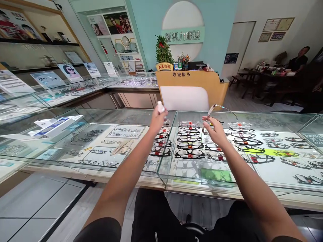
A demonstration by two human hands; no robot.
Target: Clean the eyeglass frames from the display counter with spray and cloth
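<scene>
My left hand is raised over the glass display counter, fingers closed round a small white bottle whose top sticks up above the fist. To its right, my right hand pinches a pair of thin-framed glasses, with one metal temple reaching out to the right. Both hands hover above rows of dark eyeglass frames laid out with red tags inside the case.
A white chair back stands behind the counter, before a wooden cashier desk bearing a plant. Boxes and leaflets lie on the glass at left. More display cases run along the left wall. A person sits at a table far right.
</scene>
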